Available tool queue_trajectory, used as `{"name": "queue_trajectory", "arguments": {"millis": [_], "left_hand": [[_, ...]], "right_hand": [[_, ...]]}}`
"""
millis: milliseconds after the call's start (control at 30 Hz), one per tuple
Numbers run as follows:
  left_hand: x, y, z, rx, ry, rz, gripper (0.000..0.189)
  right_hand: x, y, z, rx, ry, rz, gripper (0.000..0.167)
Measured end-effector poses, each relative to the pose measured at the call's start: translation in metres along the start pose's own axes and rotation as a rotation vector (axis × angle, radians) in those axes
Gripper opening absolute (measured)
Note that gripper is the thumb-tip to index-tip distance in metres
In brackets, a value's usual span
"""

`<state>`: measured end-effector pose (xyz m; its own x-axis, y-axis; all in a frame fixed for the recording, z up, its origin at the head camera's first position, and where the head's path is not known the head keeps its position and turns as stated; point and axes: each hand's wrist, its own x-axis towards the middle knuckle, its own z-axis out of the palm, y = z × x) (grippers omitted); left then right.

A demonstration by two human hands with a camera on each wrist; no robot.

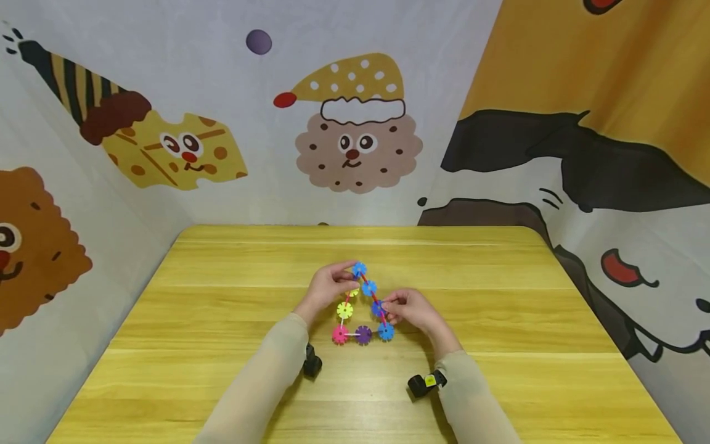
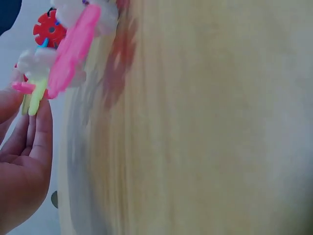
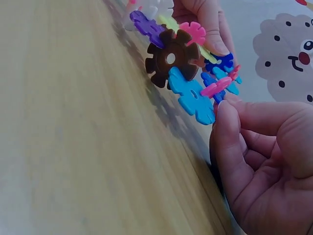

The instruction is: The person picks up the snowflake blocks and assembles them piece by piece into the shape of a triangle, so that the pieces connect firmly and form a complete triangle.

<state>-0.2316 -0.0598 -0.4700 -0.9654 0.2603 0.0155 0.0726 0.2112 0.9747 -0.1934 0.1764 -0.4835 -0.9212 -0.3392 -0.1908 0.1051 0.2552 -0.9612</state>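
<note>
Notched plastic snowflake discs joined edge to edge form a triangular ring, held up over the table by both hands. At its upper left, my left hand (image 1: 327, 288) pinches a yellow disc (image 2: 35, 98) between thumb and fingers. On the right side, my right hand (image 1: 413, 308) grips a dark blue disc (image 1: 378, 308) with thumb and forefinger. A light blue disc (image 1: 359, 269) tops the ring. Along the bottom run a pink disc (image 1: 341, 334), a purple disc (image 1: 363, 335) and another light blue disc (image 1: 386, 332). A brown disc (image 3: 171, 58) shows in the right wrist view.
Beneath the hands lies a wood-grain table (image 1: 222, 296) with rounded far corners. A curtain (image 1: 222, 92) printed with cartoon food and animals hangs behind it. A black wrist camera (image 1: 426, 383) sits below the right cuff, and another black camera (image 1: 312, 362) by the left cuff.
</note>
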Motion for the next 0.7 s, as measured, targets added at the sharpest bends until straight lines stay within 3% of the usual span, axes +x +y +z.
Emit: {"name": "queue_trajectory", "arguments": {"millis": [267, 467, 700], "left_hand": [[0.0060, -0.0033, -0.0021, 0.025, 0.001, -0.030, 0.051], [0.0041, -0.0070, -0.0031, 0.031, 0.000, 0.003, 0.041], [0.0023, -0.0093, -0.0050, 0.104, -0.004, -0.031, 0.039]], "right_hand": [[0.0064, -0.0018, 0.0051, 0.070, 0.038, 0.027, 0.016], [0.0085, -0.0008, 0.0074, 0.056, 0.084, 0.063, 0.016], [0.0101, 0.0004, 0.0083, 0.036, 0.122, 0.087, 0.016]]}}
